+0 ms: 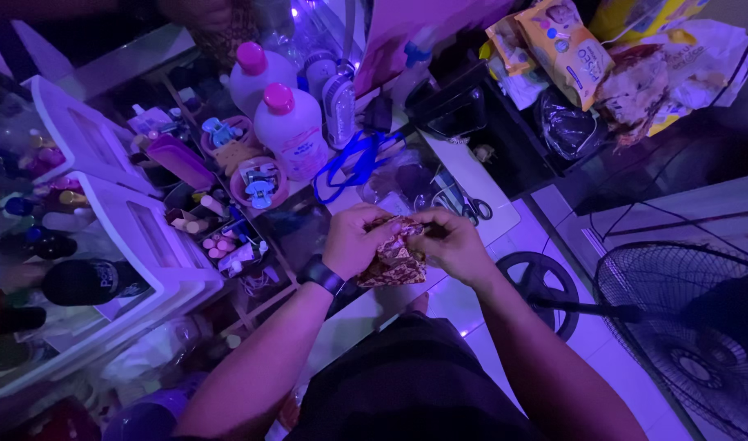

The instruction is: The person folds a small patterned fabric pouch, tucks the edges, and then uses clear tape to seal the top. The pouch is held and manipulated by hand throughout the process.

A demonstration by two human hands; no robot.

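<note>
Both hands raised together over the near edge of a cluttered counter (488, 184), under dim purple light. Left hand (356, 241) clenched around a crumpled, patterned brown wrapper (397, 255), fingers curled over its top, a dark wristband (321, 275) on the wrist. Right hand (454, 243) pinching the same wrapper from the other side, thumb and fingertips closed on its upper edge. Wrapper hanging between the two grips, its lower part drooping below the left palm, held above the counter edge and apart from everything on it. Possibly foil or printed plastic; too dark to tell.

Just behind the hands, a pair of scissors (472, 209) lying flat on the counter, and a loop of blue cord (351, 163) near them. Farther back, two white bottles with pink caps: one nearer (292, 131), one behind (256, 77), standing upright side by side. Beside them, small pink round tubs (260, 184) holding hair clips. To the left, white plastic drawers (133, 224) pulled open, with dark bottles lying near them. At the far right of the counter, snack bags (566, 45) piled together. On the floor to the right, an electric fan (684, 327) with its wire grille.
</note>
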